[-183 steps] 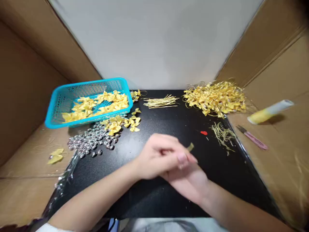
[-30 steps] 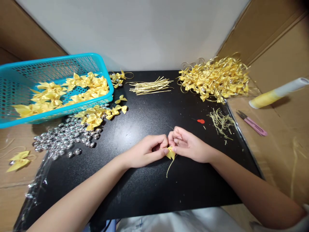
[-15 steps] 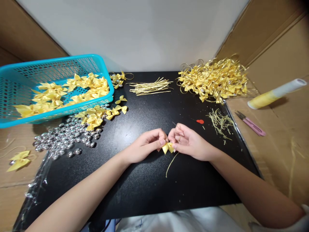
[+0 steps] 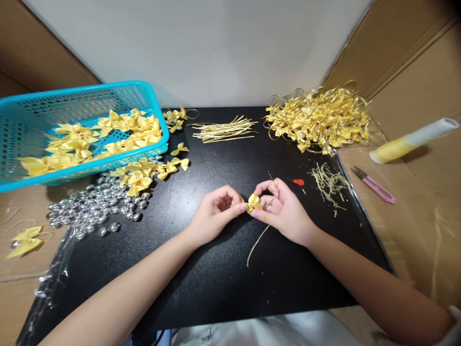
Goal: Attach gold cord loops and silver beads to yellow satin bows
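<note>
A small yellow ribbon bow [image 4: 254,202] is pinched between my left hand [image 4: 214,214] and my right hand [image 4: 283,209] over the middle of the black mat [image 4: 216,269]. Both hands have their fingers closed on the bow. A thin gold cord [image 4: 257,244] hangs from the bow and trails down onto the mat toward me. A short end of cord sticks up past my right fingers.
A blue basket [image 4: 21,125] of yellow bows sits at the left, with loose bows [image 4: 144,173] and silver beads [image 4: 93,206] in front of it. Cut gold cords [image 4: 223,129] lie at the back, finished bows [image 4: 320,120] at the back right. Pink snips [image 4: 374,185], a glue tube [image 4: 414,139] and cord scraps [image 4: 329,185] lie on the right.
Both hands have moved slightly away from me with the bow, and the bow has turned upward between the fingertips. The cord tail still trails on the mat.
</note>
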The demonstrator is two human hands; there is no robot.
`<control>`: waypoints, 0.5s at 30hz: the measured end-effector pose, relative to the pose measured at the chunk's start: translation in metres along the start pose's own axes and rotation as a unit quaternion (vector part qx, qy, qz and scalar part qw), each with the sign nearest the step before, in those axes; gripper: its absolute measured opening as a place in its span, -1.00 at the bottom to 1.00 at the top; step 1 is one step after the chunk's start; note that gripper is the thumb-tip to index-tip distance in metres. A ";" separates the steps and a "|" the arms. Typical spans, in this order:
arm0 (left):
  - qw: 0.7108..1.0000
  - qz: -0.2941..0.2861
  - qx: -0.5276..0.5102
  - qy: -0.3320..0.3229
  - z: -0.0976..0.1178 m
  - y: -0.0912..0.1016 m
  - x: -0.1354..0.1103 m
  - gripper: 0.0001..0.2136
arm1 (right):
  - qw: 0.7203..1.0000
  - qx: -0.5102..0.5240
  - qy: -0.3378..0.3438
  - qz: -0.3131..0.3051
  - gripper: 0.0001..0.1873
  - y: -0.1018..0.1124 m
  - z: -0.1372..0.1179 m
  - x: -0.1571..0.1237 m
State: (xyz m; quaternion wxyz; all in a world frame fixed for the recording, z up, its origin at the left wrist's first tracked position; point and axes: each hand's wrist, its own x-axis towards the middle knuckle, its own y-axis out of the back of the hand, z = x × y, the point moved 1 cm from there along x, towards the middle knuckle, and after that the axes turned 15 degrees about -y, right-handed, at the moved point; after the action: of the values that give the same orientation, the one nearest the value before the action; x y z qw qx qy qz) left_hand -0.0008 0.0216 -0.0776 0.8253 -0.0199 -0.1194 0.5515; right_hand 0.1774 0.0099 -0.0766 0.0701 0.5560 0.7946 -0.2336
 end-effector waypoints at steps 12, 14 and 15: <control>0.999 0.019 -0.046 0.015 -0.001 0.002 0.001 -0.75 | 0.998 -0.056 0.028 0.029 -0.49 -0.001 -0.003 -0.003; 0.999 0.000 -0.041 0.012 -0.001 0.001 0.001 -0.71 | 0.994 -0.085 0.046 0.045 -0.54 -0.002 -0.003 -0.004; 0.999 -0.010 -0.034 0.012 0.000 0.000 0.001 -0.69 | 0.990 -0.109 0.065 0.054 -0.56 -0.002 -0.003 -0.005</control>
State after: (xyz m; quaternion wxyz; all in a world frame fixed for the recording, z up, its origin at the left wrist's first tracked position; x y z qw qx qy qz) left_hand -0.0008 0.0222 -0.0774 0.8312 -0.0531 -0.1288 0.5381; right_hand 0.1778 0.0062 -0.0719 0.0910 0.6008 0.7872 -0.1051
